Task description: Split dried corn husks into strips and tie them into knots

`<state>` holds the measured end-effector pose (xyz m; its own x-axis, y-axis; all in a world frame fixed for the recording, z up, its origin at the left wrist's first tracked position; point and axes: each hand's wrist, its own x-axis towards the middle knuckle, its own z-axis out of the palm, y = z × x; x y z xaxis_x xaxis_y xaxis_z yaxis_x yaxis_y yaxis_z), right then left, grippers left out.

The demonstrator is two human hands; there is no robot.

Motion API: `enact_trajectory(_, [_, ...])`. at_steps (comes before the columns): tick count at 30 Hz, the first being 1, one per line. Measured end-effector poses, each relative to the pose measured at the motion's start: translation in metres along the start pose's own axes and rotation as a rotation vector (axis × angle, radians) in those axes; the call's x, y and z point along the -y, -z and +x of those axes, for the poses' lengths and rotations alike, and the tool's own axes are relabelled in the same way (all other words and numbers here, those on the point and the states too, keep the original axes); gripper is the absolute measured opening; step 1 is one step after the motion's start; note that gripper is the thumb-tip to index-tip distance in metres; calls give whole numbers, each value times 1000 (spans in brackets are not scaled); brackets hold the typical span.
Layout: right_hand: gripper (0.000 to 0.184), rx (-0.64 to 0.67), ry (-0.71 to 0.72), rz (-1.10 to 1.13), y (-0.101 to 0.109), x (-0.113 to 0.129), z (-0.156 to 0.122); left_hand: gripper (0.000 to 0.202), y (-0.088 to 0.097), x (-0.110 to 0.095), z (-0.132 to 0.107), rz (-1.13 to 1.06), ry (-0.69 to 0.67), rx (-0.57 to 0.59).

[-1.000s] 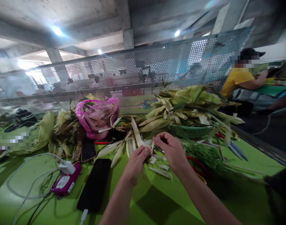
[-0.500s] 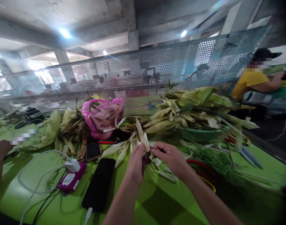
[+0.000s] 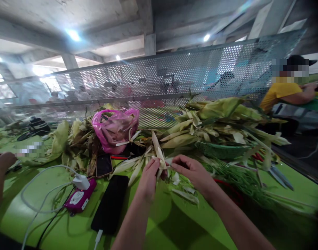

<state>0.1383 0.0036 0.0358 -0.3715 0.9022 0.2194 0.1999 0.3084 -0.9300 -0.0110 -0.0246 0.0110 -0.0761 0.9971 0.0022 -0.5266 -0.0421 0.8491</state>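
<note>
My left hand (image 3: 149, 177) is closed round the base of a bunch of pale corn husk strips (image 3: 157, 146), which point up and away from me. Close beside it, my right hand (image 3: 190, 172) has thumb and forefinger pinched on a thin whitish strip (image 3: 170, 166) that runs to the bunch. The far fingers of my left hand are partly hidden behind the husk. Below my right hand, small husk scraps (image 3: 186, 196) lie on the green table (image 3: 164, 225). Loose husk strips (image 3: 134, 170) fan out to the left of the bunch.
Behind stand a pink plastic bag (image 3: 115, 135) of husks and a husk heap (image 3: 213, 114) over a green basket (image 3: 222, 151). Phone (image 3: 110, 205), corded purple power strip (image 3: 81, 196), scissors (image 3: 280, 176) and green string (image 3: 244, 177) lie around. Another person's hand (image 3: 2, 161) shows left; a yellow-shirted person (image 3: 281, 92) sits right.
My right hand has shifted slightly right, away from my left, and a pale strip now shows between them. The other person's hand at the left has moved up and right a little.
</note>
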Motion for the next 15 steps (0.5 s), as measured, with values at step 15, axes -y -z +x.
enact_trajectory(15, [22,-243,-2,177,-5,-3,1,32,-11,5,-10,222,20,237])
